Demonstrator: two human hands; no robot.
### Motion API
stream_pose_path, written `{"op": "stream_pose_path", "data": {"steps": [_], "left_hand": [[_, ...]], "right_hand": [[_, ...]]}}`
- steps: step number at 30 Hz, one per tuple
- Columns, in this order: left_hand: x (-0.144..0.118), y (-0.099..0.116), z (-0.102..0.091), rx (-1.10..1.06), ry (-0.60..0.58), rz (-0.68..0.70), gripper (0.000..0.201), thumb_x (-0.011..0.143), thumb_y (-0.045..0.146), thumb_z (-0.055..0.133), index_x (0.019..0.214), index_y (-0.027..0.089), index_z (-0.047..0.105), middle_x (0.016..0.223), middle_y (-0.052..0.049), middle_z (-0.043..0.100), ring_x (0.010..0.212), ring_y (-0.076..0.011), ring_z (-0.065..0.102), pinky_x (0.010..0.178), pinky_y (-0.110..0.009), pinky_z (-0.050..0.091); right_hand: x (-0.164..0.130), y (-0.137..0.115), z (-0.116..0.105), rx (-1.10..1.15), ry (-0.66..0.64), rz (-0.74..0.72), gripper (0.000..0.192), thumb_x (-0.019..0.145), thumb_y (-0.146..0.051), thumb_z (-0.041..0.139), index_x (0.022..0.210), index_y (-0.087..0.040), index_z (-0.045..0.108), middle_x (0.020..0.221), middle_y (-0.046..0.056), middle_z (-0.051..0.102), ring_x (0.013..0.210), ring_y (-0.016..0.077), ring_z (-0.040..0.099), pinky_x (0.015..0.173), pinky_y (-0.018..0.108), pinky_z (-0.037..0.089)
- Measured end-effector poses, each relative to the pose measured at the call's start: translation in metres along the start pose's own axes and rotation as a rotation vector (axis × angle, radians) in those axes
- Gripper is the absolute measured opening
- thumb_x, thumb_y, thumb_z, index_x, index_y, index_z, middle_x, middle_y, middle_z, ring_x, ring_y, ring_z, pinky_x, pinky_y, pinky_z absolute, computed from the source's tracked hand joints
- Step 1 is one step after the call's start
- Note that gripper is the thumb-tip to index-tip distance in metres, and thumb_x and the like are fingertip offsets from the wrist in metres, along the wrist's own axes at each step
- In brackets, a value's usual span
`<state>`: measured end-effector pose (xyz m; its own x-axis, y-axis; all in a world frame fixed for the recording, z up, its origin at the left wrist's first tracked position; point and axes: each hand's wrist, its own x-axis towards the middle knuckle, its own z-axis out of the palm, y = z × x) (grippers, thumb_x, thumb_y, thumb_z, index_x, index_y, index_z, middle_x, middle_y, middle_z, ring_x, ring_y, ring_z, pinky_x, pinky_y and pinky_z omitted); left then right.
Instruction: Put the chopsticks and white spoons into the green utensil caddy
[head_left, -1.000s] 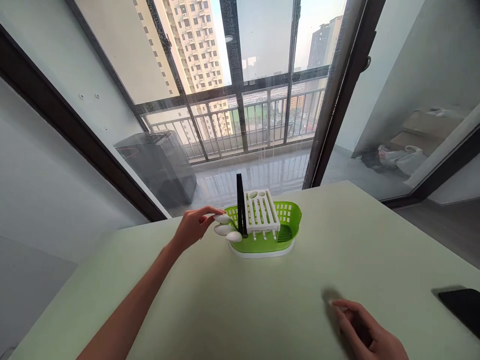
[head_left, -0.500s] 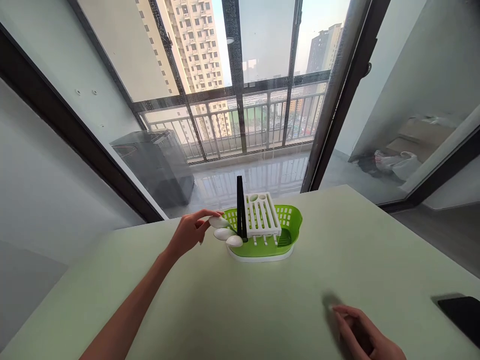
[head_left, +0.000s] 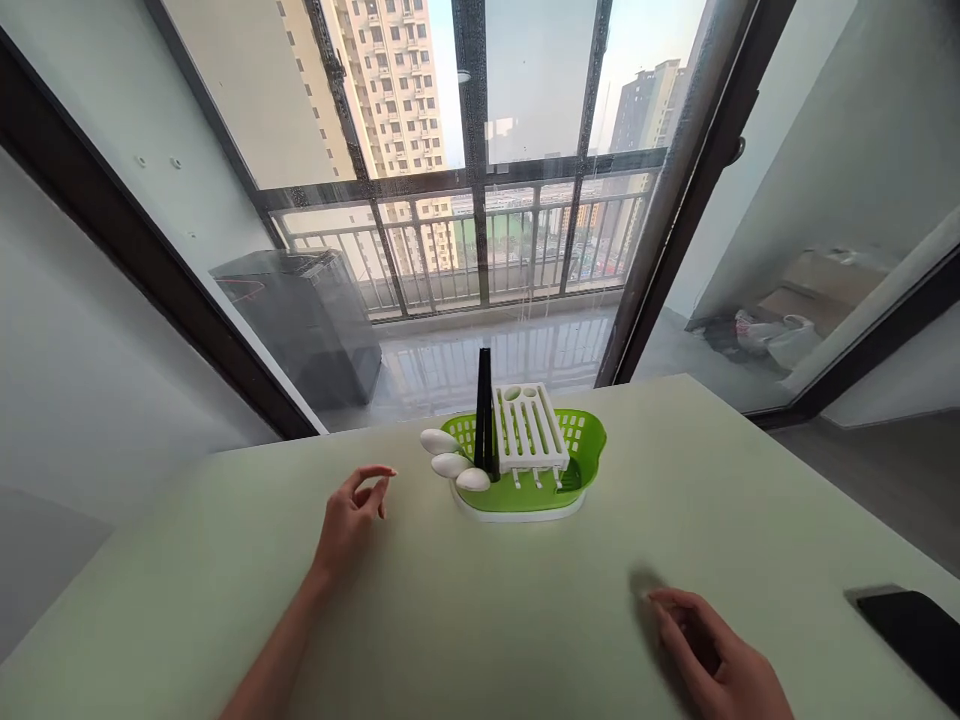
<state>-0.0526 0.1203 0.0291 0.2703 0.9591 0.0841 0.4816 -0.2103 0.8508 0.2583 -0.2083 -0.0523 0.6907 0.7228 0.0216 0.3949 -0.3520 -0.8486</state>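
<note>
A green plastic drying basket [head_left: 589,445] on a white base stands at the far middle of the pale green table [head_left: 480,600]. A white slotted rack [head_left: 532,428] sits in it, with upright black chopsticks [head_left: 484,410] beside. Three white spoon heads [head_left: 450,464] stick out over the basket's left rim. My left hand [head_left: 351,518] hovers over the table left of the spoons, fingers loosely apart, holding nothing. My right hand [head_left: 720,660] rests on the table at the near right, fingers curled, empty.
A black phone [head_left: 911,640] lies at the table's right edge. Beyond the table are tall glass doors with dark frames [head_left: 675,190], a balcony railing and a dark cabinet [head_left: 307,325] outside. Bags lie on the floor at the right [head_left: 780,335].
My left hand has let go of the topmost spoon and drawn back toward me and to the left. The right hand has barely shifted. The view tilted slightly.
</note>
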Motion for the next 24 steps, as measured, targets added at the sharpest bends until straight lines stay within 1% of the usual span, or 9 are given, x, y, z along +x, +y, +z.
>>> {"op": "stream_pose_path", "data": {"steps": [3,5,7,10,12,14,16,19,24], "left_hand": [[-0.022,-0.009,0.003,0.044,0.023,-0.044,0.040,0.089,0.051,0.061,0.109,0.020,0.074,0.055,0.006,0.050,0.051,-0.0140,0.045,0.051,-0.024,0.034],[-0.030,-0.008,0.004,0.071,0.017,-0.049,0.036,0.088,0.049,0.061,0.106,0.021,0.074,0.057,0.006,0.049,0.053,-0.0141,0.045,0.052,-0.024,0.035],[-0.033,-0.006,0.006,0.085,0.004,-0.042,0.033,0.088,0.047,0.059,0.102,0.022,0.075,0.059,0.006,0.049,0.055,-0.0142,0.045,0.054,-0.024,0.035],[-0.031,-0.007,0.008,0.090,-0.003,-0.030,0.032,0.087,0.047,0.058,0.099,0.022,0.075,0.060,0.006,0.047,0.055,-0.0141,0.044,0.055,-0.024,0.036],[-0.029,-0.010,0.010,0.090,-0.006,-0.024,0.032,0.086,0.046,0.058,0.098,0.022,0.075,0.060,0.006,0.048,0.055,-0.0141,0.044,0.055,-0.024,0.037],[-0.029,-0.013,0.011,0.088,-0.015,-0.014,0.031,0.086,0.045,0.058,0.098,0.022,0.075,0.061,0.005,0.050,0.056,-0.0141,0.045,0.056,-0.024,0.038],[-0.029,-0.015,0.013,0.085,-0.022,-0.006,0.031,0.086,0.045,0.058,0.096,0.022,0.075,0.061,0.005,0.051,0.056,-0.0142,0.046,0.057,-0.024,0.038],[-0.029,-0.016,0.014,0.080,-0.025,-0.003,0.030,0.086,0.044,0.058,0.095,0.022,0.075,0.061,0.005,0.051,0.057,-0.0145,0.047,0.057,-0.024,0.039],[-0.031,-0.015,0.014,0.080,-0.029,0.007,0.029,0.087,0.044,0.058,0.095,0.022,0.075,0.061,0.005,0.051,0.057,-0.0149,0.047,0.058,-0.025,0.039]], "right_hand": [[0.015,-0.019,0.010,-0.042,0.130,-0.147,0.045,0.095,-0.059,0.057,0.121,-0.025,0.069,0.111,0.009,0.075,0.071,0.0199,0.070,0.062,0.031,0.058],[0.030,-0.039,0.018,-0.117,0.179,-0.317,0.048,0.096,-0.055,0.058,0.136,-0.028,0.063,0.143,0.012,0.062,0.100,0.0270,0.072,0.081,0.040,0.061],[0.046,-0.060,0.026,-0.148,0.216,-0.429,0.054,0.099,-0.051,0.055,0.149,-0.031,0.052,0.161,0.011,0.045,0.137,0.0341,0.055,0.106,0.053,0.050],[0.073,-0.082,0.040,-0.044,0.245,-0.401,0.067,0.102,-0.052,0.050,0.163,-0.031,0.033,0.172,0.011,0.025,0.154,0.0361,0.032,0.119,0.061,0.034],[0.092,-0.084,0.049,0.105,0.244,-0.247,0.078,0.101,-0.058,0.050,0.167,-0.029,0.021,0.173,0.013,0.021,0.152,0.0365,0.036,0.120,0.059,0.034],[0.110,-0.079,0.056,0.265,0.183,-0.110,0.087,0.096,-0.062,0.055,0.168,-0.028,0.018,0.171,0.014,0.028,0.148,0.0360,0.043,0.117,0.055,0.038],[0.126,-0.072,0.060,0.392,0.086,-0.071,0.085,0.091,-0.060,0.062,0.163,-0.026,0.033,0.161,0.014,0.047,0.140,0.0343,0.052,0.112,0.049,0.044],[0.141,-0.067,0.061,0.470,0.010,-0.092,0.061,0.087,-0.052,0.064,0.139,-0.022,0.062,0.134,0.011,0.070,0.120,0.0306,0.065,0.099,0.041,0.051],[0.146,-0.070,0.065,0.462,0.059,-0.053,0.041,0.089,-0.044,0.054,0.116,-0.019,0.070,0.111,0.007,0.075,0.096,0.0242,0.066,0.083,0.033,0.052]]}}
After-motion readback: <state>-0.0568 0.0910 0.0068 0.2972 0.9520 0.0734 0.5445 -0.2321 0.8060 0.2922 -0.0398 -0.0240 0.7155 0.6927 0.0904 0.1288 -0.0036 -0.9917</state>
